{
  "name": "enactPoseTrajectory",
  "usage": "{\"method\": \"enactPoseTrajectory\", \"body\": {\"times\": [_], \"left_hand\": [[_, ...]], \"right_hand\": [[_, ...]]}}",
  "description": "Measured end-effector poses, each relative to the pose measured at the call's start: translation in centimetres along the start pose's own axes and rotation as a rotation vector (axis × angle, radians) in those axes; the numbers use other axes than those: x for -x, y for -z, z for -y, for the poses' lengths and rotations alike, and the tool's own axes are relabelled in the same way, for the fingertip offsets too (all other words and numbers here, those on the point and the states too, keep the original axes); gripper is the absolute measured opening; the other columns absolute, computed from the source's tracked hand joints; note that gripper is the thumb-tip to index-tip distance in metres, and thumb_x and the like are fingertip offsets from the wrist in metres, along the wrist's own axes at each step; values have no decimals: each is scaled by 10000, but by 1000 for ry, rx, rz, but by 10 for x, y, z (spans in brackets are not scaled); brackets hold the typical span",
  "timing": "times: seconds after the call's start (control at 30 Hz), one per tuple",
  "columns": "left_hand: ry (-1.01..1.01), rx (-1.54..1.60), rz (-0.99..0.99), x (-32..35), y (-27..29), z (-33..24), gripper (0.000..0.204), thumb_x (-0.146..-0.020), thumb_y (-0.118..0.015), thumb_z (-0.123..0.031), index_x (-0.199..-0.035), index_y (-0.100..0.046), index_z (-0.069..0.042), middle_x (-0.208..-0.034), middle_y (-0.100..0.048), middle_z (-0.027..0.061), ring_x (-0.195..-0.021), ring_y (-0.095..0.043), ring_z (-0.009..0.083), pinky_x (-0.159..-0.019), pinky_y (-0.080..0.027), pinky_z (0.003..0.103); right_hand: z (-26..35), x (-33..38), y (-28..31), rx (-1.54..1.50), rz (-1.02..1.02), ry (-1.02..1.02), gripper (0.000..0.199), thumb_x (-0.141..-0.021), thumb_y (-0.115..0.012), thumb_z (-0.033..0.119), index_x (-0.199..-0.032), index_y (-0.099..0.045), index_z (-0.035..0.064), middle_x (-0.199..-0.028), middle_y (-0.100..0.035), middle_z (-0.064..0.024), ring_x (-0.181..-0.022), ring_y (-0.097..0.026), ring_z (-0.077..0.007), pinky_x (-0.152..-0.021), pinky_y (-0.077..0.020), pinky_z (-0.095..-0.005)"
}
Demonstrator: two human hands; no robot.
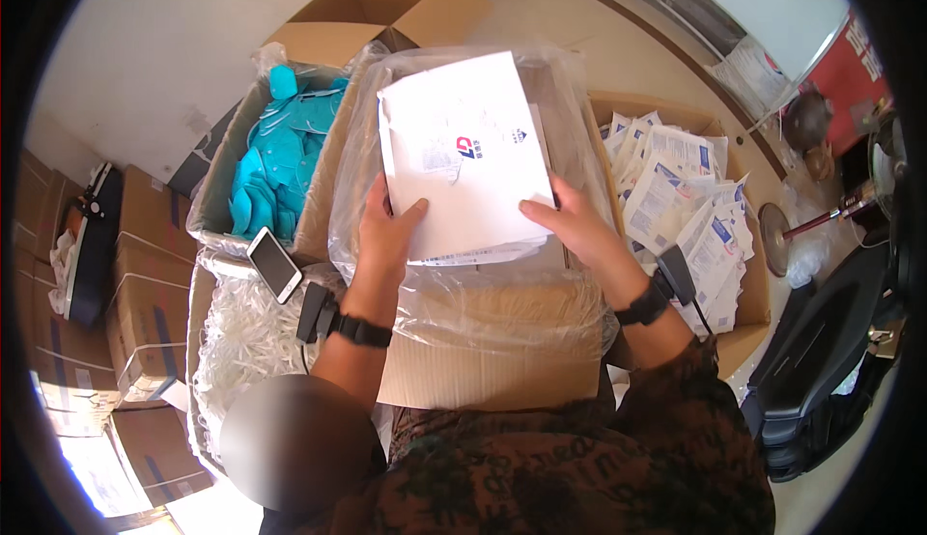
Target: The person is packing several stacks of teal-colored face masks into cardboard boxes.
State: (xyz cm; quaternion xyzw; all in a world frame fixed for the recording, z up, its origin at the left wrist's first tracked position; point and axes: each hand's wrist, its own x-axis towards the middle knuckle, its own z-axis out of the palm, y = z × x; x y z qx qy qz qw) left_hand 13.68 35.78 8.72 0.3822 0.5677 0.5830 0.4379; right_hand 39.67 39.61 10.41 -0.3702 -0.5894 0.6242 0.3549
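Observation:
Both of my hands grip a stack of white flat packets [463, 154] over a cardboard box lined with clear plastic [541, 318]. My left hand [386, 231] clasps the stack's lower left edge, thumb on top. My right hand [570, 226] holds the lower right edge, fingers spread along it. Each wrist carries a black strap with a small black device. The stack is tilted, its top sheet showing a small printed mark.
To the right, an open carton [744, 327] holds several white and blue sachets [690, 202]. At left, a lined box holds teal masks [275, 163], with a white phone [274, 264] on its edge. White strips fill a box [246, 342] below. Sealed cartons [145, 313] stack far left.

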Motion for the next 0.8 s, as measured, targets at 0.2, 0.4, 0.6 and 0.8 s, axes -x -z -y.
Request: {"method": "enactPoseTrajectory", "body": {"times": [0.2, 0.4, 0.6, 0.8], "left_hand": [[-129, 298, 55, 115, 24, -82, 674, -861, -589, 39, -1451, -264, 49, -1306, -533, 158, -1162, -546, 199, -994, -433, 321], [27, 192, 74, 221, 59, -75, 545, -876, -624, -17, -1351, -376, 83, -1268, -559, 152, -1142, -559, 199, -972, -449, 320], [369, 400, -18, 258, 92, -13, 453, -908, -570, -30, -1331, -420, 28, -1154, -616, 109, -1044, -608, 196, -811, -534, 346], [110, 262, -396, 253, 163, 48, 527, -950, -560, -223, -1391, -317, -70, -1314, -540, 116, -1040, -576, 216, -756, -491, 371]], "right_hand": [[107, 89, -45, 617, -130, 652, 693, -859, -687, 262, -1389, -386, -67, -1142, -578, -192, -1069, -559, -282, -936, -428, -360], [103, 172, -77, 712, -79, 570, 624, -834, -690, 286, -1292, -461, -71, -1044, -576, -223, -946, -559, -368, -830, -433, -407], [25, 235, -80, 647, -121, 339, 571, -838, -648, 162, -1333, -453, -44, -1183, -566, -227, -1110, -554, -355, -976, -410, -390], [19, 252, -80, 511, -87, 244, 629, -847, -660, 188, -1393, -417, -9, -1285, -538, -214, -1208, -517, -332, -1033, -376, -369]]}}
